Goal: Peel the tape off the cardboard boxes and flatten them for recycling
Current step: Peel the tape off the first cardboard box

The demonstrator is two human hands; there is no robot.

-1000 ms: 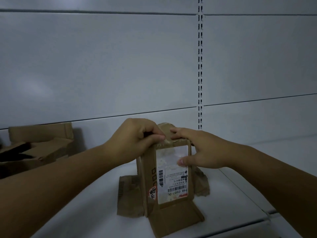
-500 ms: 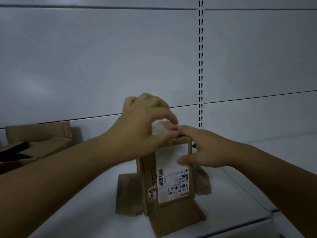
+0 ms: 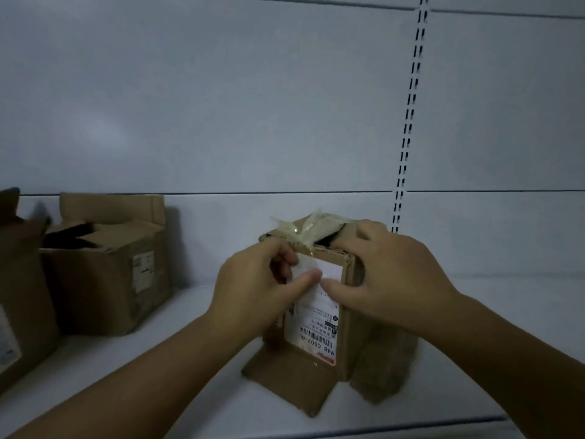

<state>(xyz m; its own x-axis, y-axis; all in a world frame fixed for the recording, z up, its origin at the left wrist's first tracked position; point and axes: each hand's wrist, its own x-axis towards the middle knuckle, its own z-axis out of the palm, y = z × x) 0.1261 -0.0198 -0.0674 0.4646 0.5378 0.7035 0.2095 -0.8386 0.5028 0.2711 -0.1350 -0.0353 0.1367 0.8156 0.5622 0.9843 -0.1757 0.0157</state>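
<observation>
A small brown cardboard box (image 3: 291,375) stands on end on the white metal shelf (image 3: 158,391), nearer its front edge than the grey back panel (image 3: 221,106), with its bottom flaps splayed out on the shelf. On the face turned toward the person sits a white rectangular shipping label (image 3: 316,327), and a crumpled strip of clear yellowish tape (image 3: 304,228) is bunched on top of the box.

The left hand (image 3: 253,286) pinches narrowly, thumb against forefinger, on what looks like the label's upper left corner, which seems to be lifted off the cardboard. The right hand (image 3: 389,274) holds the box itself: its fingers curl over the top right edge and its thumb presses flat on the label just beside the left thumb.

The label's long axis runs straight down the box face from the pinch toward the shelf, so nearly all of it lies below the left hand's grip. The peel would likely have to travel downward and toward the person, with the left hand, the nearer of the 2 to the free corner, pulling while the right steadies the box.

2 more brown cardboard boxes stand toward the shelf's left end: an open box (image 3: 104,280) and a second box (image 3: 22,296) cut off by the frame.
</observation>
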